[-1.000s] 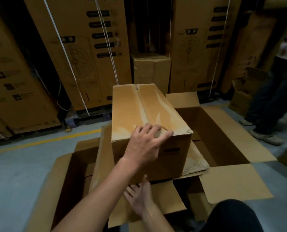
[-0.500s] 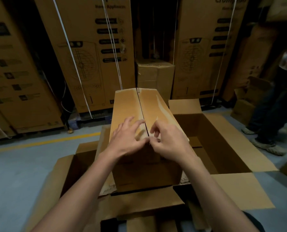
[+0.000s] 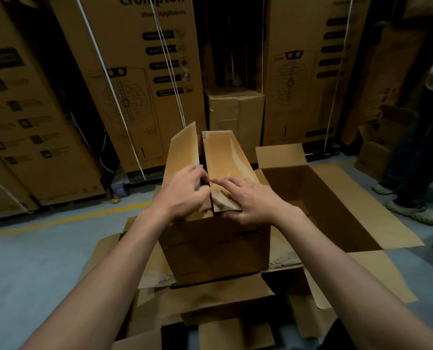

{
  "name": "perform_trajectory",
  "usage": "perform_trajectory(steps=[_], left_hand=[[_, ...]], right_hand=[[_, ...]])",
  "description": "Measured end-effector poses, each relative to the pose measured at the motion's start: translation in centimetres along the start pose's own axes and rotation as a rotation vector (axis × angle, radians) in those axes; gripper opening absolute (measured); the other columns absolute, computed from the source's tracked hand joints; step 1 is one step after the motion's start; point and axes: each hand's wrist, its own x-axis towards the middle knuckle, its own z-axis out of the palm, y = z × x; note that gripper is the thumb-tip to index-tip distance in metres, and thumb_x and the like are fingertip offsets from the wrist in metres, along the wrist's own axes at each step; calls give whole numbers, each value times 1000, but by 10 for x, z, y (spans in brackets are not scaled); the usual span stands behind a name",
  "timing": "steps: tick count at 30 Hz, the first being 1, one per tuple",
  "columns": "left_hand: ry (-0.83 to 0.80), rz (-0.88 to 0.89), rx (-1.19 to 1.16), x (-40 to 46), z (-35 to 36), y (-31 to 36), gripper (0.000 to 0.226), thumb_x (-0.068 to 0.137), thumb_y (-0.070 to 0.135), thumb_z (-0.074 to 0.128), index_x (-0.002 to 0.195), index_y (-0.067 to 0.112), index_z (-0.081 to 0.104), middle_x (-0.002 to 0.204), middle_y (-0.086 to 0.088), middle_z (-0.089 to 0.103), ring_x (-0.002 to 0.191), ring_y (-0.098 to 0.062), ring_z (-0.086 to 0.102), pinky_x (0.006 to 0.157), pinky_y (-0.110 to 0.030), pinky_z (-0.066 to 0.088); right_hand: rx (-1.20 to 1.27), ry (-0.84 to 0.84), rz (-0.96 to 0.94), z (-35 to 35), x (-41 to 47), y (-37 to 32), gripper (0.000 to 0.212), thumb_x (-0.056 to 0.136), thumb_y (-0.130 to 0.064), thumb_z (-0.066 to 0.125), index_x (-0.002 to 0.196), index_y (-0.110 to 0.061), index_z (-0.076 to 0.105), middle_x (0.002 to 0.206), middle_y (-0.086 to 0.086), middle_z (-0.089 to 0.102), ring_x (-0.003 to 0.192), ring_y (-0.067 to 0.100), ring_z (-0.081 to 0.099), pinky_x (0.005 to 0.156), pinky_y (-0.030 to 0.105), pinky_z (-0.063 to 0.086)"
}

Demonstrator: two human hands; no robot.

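Note:
A brown cardboard box (image 3: 215, 251) stands on flattened cardboard in front of me. Its two top flaps are parted along the middle seam. My left hand (image 3: 185, 190) grips the inner edge of the left flap (image 3: 182, 147), which is tilted up. My right hand (image 3: 250, 200) holds the near end of the right flap (image 3: 225, 155), fingers spread on top and thumb under the edge. That flap lies nearly flat. The inside of the box is hidden.
A large open carton (image 3: 336, 205) lies to the right of the box. Tall strapped printed cartons (image 3: 139, 84) line the back, with a small box (image 3: 235, 114) between them. A person's legs (image 3: 417, 160) stand at the far right. A yellow floor line (image 3: 71, 218) runs on the left.
My right hand came up from below to the box top. Both hands met at the seam, and the left flap has since swung upward.

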Motion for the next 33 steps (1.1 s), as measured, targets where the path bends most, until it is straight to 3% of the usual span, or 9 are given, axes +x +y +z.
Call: perform_trajectory(steps=[5, 9, 11, 15, 19, 22, 24, 28, 33], left_hand=[[469, -178, 157, -8, -56, -8, 28, 101, 14, 53, 120, 25, 71, 116, -2, 71, 92, -18, 67, 77, -42, 64], [108, -626, 599, -23, -68, -38, 22, 100, 34, 53, 90, 23, 70, 112, -10, 68, 131, -40, 51, 119, -73, 26], [-102, -713, 565, -28, -43, -47, 50, 105, 62, 41, 101, 24, 73, 134, -14, 66, 149, -44, 36, 120, -76, -1], [-200, -784, 74, -33, 6, -61, 54, 103, 63, 51, 121, 14, 64, 119, -8, 67, 106, -28, 65, 102, -51, 55], [-150, -779, -15, -33, 22, -62, 13, 105, 25, 62, 102, 12, 60, 99, -8, 64, 87, -21, 67, 77, -34, 61], [-225, -750, -32, -30, 18, -59, 6, 104, 20, 61, 102, 14, 60, 101, -8, 65, 88, -20, 68, 78, -33, 62], [-247, -732, 55, -26, 20, -56, 15, 102, 21, 64, 114, 13, 60, 103, -5, 63, 90, -18, 67, 84, -35, 62], [-74, -462, 373, -1, 38, -56, 86, 95, 24, 71, 166, 17, 24, 162, -13, 41, 149, -34, 41, 121, -57, 38], [-396, -383, 213, 41, 57, -57, 75, 107, 69, 22, 169, 26, 22, 172, -9, 31, 161, -33, 19, 130, -60, 0]], right_hand=[[-32, 207, 53, -12, -7, 0, 88, 100, -25, 58, 165, -42, 1, 153, 2, 40, 91, 13, 55, 54, 19, 45], [-147, 497, 190, -19, -13, -1, 88, 91, -1, 64, 163, -30, 24, 164, 13, 27, 108, 31, 64, 65, 35, 64], [-340, 531, 330, -22, -10, -12, 72, 84, -3, 74, 149, -20, 50, 170, 18, 17, 140, 46, 43, 102, 57, 54], [-632, 264, 598, -31, -10, -27, 49, 77, -28, 85, 122, -18, 70, 174, 22, -3, 159, 50, -6, 124, 70, -1], [-599, -133, 856, -30, -6, 1, 75, 102, -67, 39, 144, -8, 57, 145, 23, 59, 149, 42, 42, 117, 72, -19], [-38, -210, 934, -10, 5, 28, 56, 104, -62, 42, 117, -12, 65, 108, 8, 71, 111, 30, 69, 119, 67, 30], [286, -184, 937, 3, 12, 36, 30, 105, -38, 55, 117, -12, 65, 99, 6, 67, 90, 21, 71, 90, 43, 60], [366, -261, 875, 2, 38, 47, 10, 102, -20, 61, 103, -11, 65, 102, 9, 68, 85, 20, 71, 62, 29, 55], [535, -357, 966, -5, 48, 61, 36, 109, -35, 49, 128, -5, 54, 109, 18, 63, 87, 31, 67, 54, 39, 51]])
